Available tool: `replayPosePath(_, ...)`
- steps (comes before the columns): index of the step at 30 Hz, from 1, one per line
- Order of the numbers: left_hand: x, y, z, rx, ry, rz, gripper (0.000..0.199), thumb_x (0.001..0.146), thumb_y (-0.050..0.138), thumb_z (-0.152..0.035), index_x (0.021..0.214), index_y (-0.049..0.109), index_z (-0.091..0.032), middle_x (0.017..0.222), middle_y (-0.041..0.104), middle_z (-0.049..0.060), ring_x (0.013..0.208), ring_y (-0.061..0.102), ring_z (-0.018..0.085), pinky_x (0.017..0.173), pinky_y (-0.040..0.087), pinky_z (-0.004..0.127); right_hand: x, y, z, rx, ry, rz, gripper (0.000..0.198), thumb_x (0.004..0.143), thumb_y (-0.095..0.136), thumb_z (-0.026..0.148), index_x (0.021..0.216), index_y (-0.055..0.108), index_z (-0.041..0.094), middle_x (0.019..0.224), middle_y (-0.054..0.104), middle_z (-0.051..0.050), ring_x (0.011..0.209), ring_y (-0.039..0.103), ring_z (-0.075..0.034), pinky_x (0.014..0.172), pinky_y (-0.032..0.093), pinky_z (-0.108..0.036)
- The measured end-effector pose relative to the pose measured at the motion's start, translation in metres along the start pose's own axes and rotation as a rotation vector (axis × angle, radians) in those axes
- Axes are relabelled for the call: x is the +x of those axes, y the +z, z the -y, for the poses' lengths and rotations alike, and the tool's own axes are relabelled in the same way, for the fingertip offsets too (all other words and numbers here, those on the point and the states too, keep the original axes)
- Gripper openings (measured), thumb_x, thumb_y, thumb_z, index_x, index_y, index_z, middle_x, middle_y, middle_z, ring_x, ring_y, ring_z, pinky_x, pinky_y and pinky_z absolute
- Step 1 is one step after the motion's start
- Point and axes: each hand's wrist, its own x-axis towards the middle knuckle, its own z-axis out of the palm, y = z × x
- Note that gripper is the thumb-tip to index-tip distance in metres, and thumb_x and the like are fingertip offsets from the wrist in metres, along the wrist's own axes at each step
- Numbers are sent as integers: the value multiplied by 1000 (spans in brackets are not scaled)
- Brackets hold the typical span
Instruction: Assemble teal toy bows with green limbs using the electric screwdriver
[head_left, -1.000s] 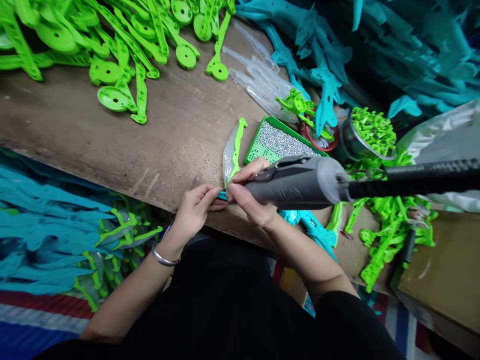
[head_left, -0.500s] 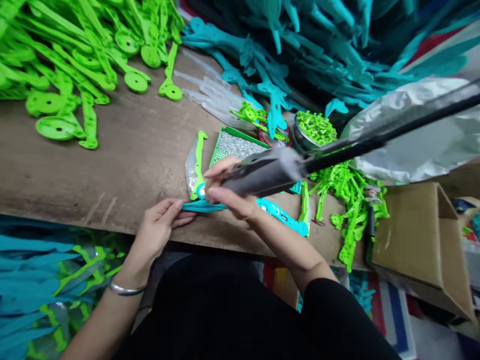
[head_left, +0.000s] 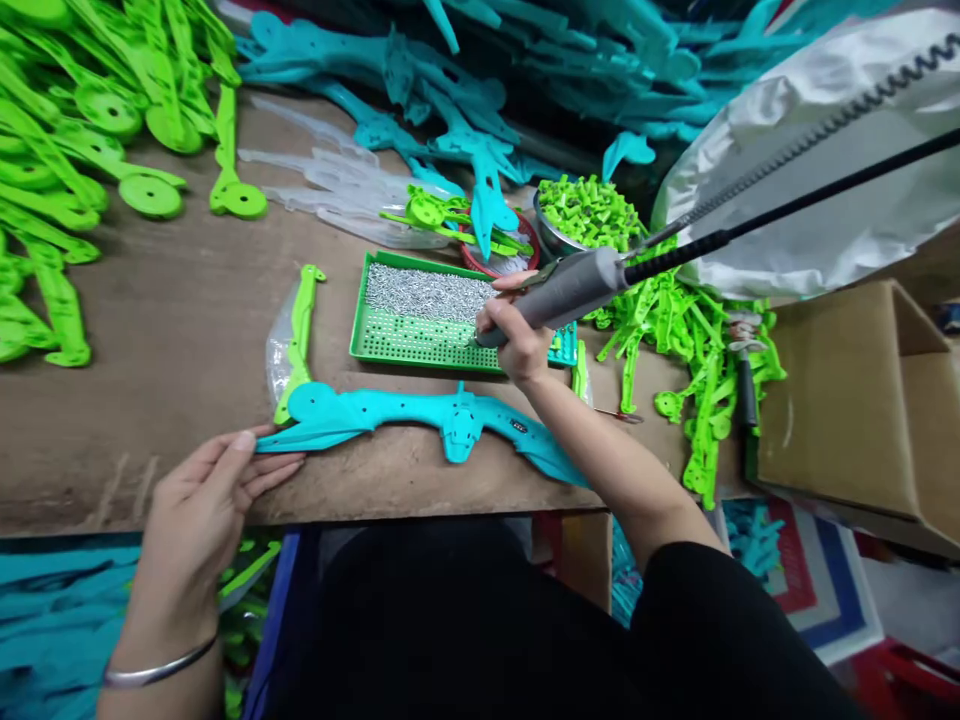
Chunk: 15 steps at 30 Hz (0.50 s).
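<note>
A turquoise bow-shaped plastic part (head_left: 409, 405) lies lengthwise along the table's front. My left hand (head_left: 217, 475) pinches its left tip between thumb and fingers. A lime-green arm with a clear plastic blade (head_left: 300, 345) reaches up from the part's left end, and another green arm (head_left: 580, 370) shows at the right, partly behind my forearm. My right hand (head_left: 517, 335) is wrapped round a grey electric screwdriver (head_left: 574, 290). The driver's tip is over the green perforated tray (head_left: 412, 345), close to a heap of small silver screws (head_left: 435, 293).
Green arms (head_left: 150, 195) pile up at the left, turquoise parts (head_left: 360, 60) at the back. A bowl of small green pieces (head_left: 589, 215) and a red basket (head_left: 532, 240) stand behind the tray. At right are more green parts (head_left: 694, 370) and a cardboard box (head_left: 832, 390).
The screwdriver in my right hand has moved from above the turquoise part's left end to the screw tray. More of the turquoise part shows now. My left hand keeps its tip.
</note>
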Motion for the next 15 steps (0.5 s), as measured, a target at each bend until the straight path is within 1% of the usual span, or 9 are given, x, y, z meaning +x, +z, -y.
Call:
replayPosePath(3, 0, 2, -1, -5, -29, -16, 34, 70, 81, -44, 87, 67, -18, 85, 76, 0, 72, 72, 18, 80, 64, 38, 1, 2, 0, -5, 23, 9, 37, 77, 70, 54, 93, 56, 24, 53, 50, 10, 47, 51, -11, 54, 46, -29)
replayPosePath(6, 0, 3, -1, -15, -45, -18, 33, 71, 81, -43, 86, 67, -18, 83, 75, 0, 71, 72, 17, 79, 63, 36, 1, 4, 5, 17, 29, 16, 36, 75, 72, 52, 89, 54, 23, 51, 50, 10, 45, 50, -11, 52, 45, -28)
replayPosePath(9, 0, 6, -1, -36, -34, -22, 33, 69, 82, -41, 85, 66, -17, 85, 75, -1, 72, 72, 16, 76, 63, 32, 3, 7, 7, 20, 42, 15, 40, 71, 74, 55, 84, 53, 23, 49, 50, 10, 42, 49, -10, 49, 43, -28)
replayPosePath(11, -1, 7, -2, -28, -22, -19, 33, 71, 80, -42, 86, 66, -17, 85, 75, -1, 72, 72, 16, 76, 63, 32, 4, 8, 7, -4, 44, 26, 43, 69, 75, 57, 85, 53, 23, 49, 52, 10, 42, 50, -11, 48, 43, -28)
replayPosePath(13, -4, 4, -6, 57, -16, -20, 33, 77, 73, -47, 93, 65, -18, 80, 74, 0, 71, 71, 19, 73, 62, 35, 5, 9, 8, -31, 26, 40, 45, 70, 75, 59, 89, 55, 23, 50, 53, 9, 44, 51, -11, 49, 44, -29)
replayPosePath(14, -6, 1, -8, 163, -10, -50, 34, 81, 68, -49, 97, 65, -19, 75, 72, 0, 69, 71, 20, 71, 60, 36, 5, 8, 11, -44, 13, 44, 45, 71, 73, 60, 91, 56, 24, 51, 52, 9, 44, 51, -11, 50, 45, -29)
replayPosePath(15, -9, -2, -11, 324, 7, -113, 35, 83, 65, -50, 100, 65, -20, 70, 70, 0, 67, 69, 22, 69, 59, 37, 4, 6, 15, -56, -3, 43, 45, 73, 71, 62, 93, 56, 24, 52, 51, 9, 45, 51, -12, 51, 46, -29)
